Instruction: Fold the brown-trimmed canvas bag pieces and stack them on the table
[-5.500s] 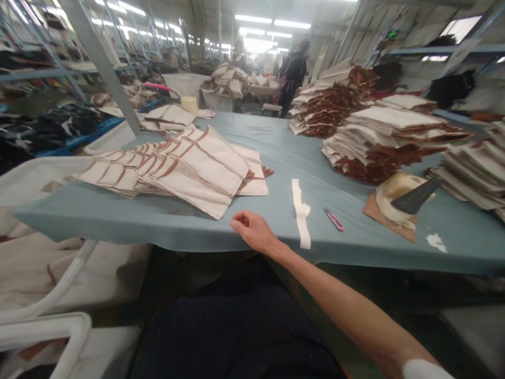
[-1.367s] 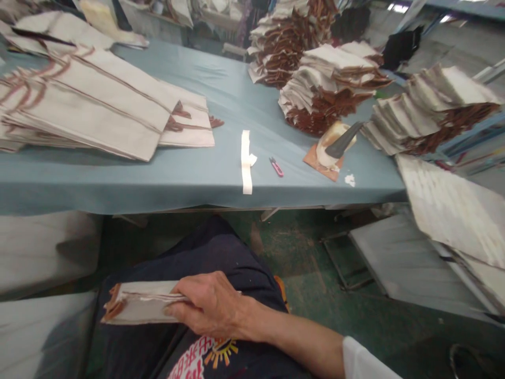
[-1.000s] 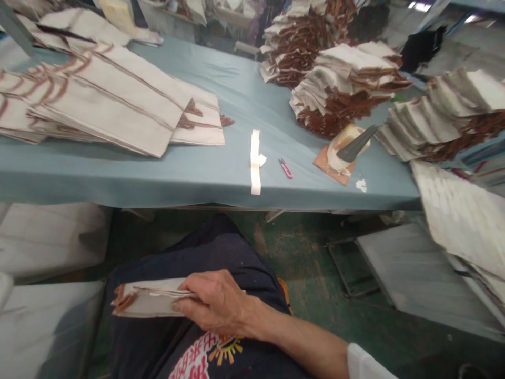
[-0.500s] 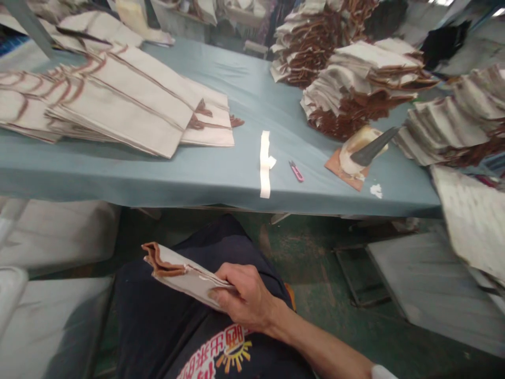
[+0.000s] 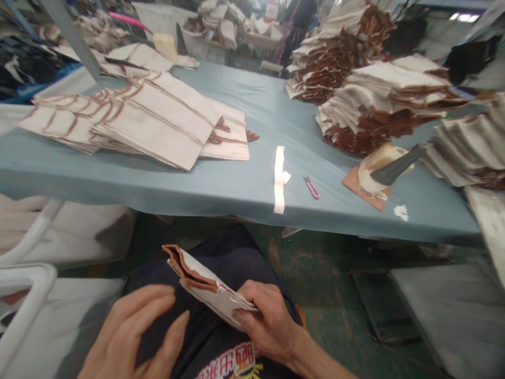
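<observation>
Left hand (image 5: 132, 334) is in now, up from the lower edge where half a second ago only the right hand (image 5: 270, 321) shows! It's open, fingers loosely bent, thumb apart, nothing in it, just beside the piece (image 5: 223, 304) and, as far as the view tells, not touching. Right hand has the work: thumb on one face, fingers round the other, pinching the piece at one end, above the lap (image 5: 240, 252). Brown mouth tilts up and to the left, gaping, with nothing visible propping that end.

And there's the danger, I'd say: one grip, one end. Should that thumb ease off, the folded layers could slide out of line, or the whole piece could drop to the lap and on to the floor (image 5: 311, 263). Left hand poses its own risk: come in crooked, and it might crumple the brown lip or catch just one layer and pull the fold askew.

Up on the table (image 5: 236, 190), the strip (image 5: 279, 179) lies with one end near the front edge, snips (image 5: 311, 188) just beside it. A careless forearm could sweep either one off. The pile (image 5: 158, 116) overlaps loosely; a knock might set it sliding.
</observation>
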The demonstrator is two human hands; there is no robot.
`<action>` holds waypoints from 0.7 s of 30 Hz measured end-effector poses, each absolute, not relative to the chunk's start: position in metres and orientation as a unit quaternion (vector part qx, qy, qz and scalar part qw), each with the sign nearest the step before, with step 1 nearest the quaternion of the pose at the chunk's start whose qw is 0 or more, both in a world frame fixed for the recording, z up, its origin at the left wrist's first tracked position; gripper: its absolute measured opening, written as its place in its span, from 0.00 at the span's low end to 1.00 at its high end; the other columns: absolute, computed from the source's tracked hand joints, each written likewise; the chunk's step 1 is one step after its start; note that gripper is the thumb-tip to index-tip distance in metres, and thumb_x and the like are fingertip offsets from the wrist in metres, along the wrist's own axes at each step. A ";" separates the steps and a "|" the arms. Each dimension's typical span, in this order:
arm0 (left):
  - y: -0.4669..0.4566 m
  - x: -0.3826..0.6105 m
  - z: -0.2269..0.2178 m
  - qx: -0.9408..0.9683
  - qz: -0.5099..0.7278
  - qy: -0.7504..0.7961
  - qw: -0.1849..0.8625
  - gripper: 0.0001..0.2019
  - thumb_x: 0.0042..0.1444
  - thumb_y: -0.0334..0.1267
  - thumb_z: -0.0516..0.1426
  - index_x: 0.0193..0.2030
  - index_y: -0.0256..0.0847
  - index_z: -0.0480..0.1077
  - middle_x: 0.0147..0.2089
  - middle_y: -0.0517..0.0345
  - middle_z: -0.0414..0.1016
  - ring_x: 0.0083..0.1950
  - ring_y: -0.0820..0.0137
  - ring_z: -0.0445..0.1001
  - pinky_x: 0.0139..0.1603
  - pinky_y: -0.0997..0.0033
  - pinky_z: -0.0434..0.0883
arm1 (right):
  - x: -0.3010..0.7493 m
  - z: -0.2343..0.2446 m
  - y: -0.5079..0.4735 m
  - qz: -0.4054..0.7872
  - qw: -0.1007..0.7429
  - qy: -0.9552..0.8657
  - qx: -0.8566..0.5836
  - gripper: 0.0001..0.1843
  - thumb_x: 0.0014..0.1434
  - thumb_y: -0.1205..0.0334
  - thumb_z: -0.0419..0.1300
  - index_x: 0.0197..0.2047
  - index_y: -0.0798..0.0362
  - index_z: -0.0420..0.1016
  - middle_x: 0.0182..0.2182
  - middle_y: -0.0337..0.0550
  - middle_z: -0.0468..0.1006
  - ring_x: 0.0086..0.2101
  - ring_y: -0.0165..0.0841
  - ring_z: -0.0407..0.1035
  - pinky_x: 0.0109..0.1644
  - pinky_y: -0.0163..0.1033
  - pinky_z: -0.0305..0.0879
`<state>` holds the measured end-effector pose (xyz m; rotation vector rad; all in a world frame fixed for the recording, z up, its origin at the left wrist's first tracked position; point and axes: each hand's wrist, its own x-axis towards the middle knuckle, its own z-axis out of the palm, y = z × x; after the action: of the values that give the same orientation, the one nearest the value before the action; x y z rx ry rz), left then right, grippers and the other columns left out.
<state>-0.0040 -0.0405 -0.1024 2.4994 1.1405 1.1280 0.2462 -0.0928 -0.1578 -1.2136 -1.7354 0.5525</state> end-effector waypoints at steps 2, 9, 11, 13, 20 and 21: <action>-0.037 0.005 -0.100 0.851 0.368 0.370 0.064 0.12 0.72 0.28 0.61 0.60 0.39 0.74 0.58 0.48 0.80 0.58 0.60 0.80 0.63 0.60 0.77 | 0.248 -0.154 -0.092 0.220 0.457 -0.716 -0.479 0.16 0.81 0.54 0.55 0.38 0.49 0.73 0.28 0.40 0.80 0.26 0.32 0.73 0.32 0.38 0.63; -0.024 0.012 -0.100 0.866 0.316 0.365 0.130 0.10 0.73 0.30 0.56 0.57 0.43 0.71 0.53 0.51 0.80 0.56 0.60 0.80 0.60 0.58 0.76 | 0.246 -0.147 -0.088 0.204 0.439 -0.749 -0.452 0.15 0.82 0.57 0.53 0.42 0.50 0.73 0.30 0.43 0.84 0.28 0.33 0.77 0.34 0.37 0.68; -0.018 0.008 -0.101 0.871 0.293 0.362 0.153 0.09 0.72 0.32 0.56 0.56 0.43 0.71 0.53 0.52 0.80 0.55 0.60 0.80 0.58 0.58 0.76 | 0.246 -0.146 -0.087 0.193 0.437 -0.756 -0.448 0.16 0.83 0.56 0.52 0.42 0.50 0.73 0.30 0.44 0.84 0.28 0.33 0.76 0.34 0.37 0.68; -0.013 0.005 -0.102 0.876 0.278 0.356 0.171 0.09 0.70 0.33 0.56 0.54 0.43 0.70 0.50 0.53 0.80 0.52 0.59 0.79 0.55 0.57 0.74 | 0.245 -0.146 -0.086 0.179 0.433 -0.763 -0.445 0.17 0.83 0.55 0.51 0.42 0.50 0.73 0.30 0.44 0.84 0.28 0.33 0.76 0.33 0.38 0.68; -0.019 0.008 -0.092 0.880 0.246 0.341 0.222 0.09 0.65 0.30 0.55 0.33 0.44 0.66 0.36 0.57 0.75 0.38 0.62 0.70 0.41 0.59 0.64 | 0.243 -0.143 -0.086 0.164 0.407 -0.785 -0.437 0.16 0.83 0.56 0.51 0.43 0.49 0.73 0.31 0.43 0.84 0.28 0.33 0.77 0.33 0.38 0.68; -0.023 0.010 -0.088 0.875 0.243 0.338 0.247 0.09 0.64 0.30 0.55 0.33 0.44 0.66 0.36 0.57 0.76 0.39 0.62 0.73 0.41 0.60 0.65 | 0.242 -0.142 -0.085 0.164 0.402 -0.789 -0.435 0.15 0.83 0.57 0.51 0.43 0.49 0.73 0.31 0.43 0.84 0.29 0.33 0.77 0.33 0.38 0.68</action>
<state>0.0095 -0.0228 -0.0881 2.3866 0.9206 0.6640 0.2421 -0.0852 -0.1419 -1.0988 -1.9931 0.4134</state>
